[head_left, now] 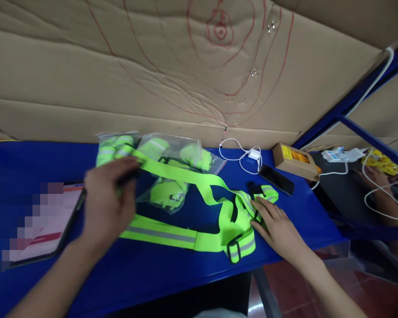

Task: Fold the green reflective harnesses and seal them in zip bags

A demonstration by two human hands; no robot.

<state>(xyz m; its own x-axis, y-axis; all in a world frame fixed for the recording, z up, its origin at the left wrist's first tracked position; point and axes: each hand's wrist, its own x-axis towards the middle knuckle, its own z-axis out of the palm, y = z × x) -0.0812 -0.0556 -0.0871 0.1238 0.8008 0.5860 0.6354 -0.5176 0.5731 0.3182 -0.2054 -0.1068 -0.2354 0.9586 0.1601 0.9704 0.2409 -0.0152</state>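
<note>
A fluorescent yellow-green reflective strap vest (pixel 207 240) with grey stripes lies loosely spread on the blue table. My left hand (pixel 108 198) is closed, pinching one strap and a dark piece that looks like a buckle, raised a little over the table. On the vest's other side my right hand (pixel 278 227) has thumb and fingers closed round the gathered straps. A black slide buckle (pixel 234 251) sits on the loop below those fingers. Beyond them is a black clip (pixel 253 188) at a strap end.
Clear bags (pixel 172 194) of folded yellow-green straps lie behind the vest. A tablet (pixel 53 225) is at left. Right of the bags are a white charger with cable (pixel 254 154), a phone (pixel 277 179) and a cardboard box (pixel 293 161). Another person's arm (pixel 381 190) shows beyond the blue frame.
</note>
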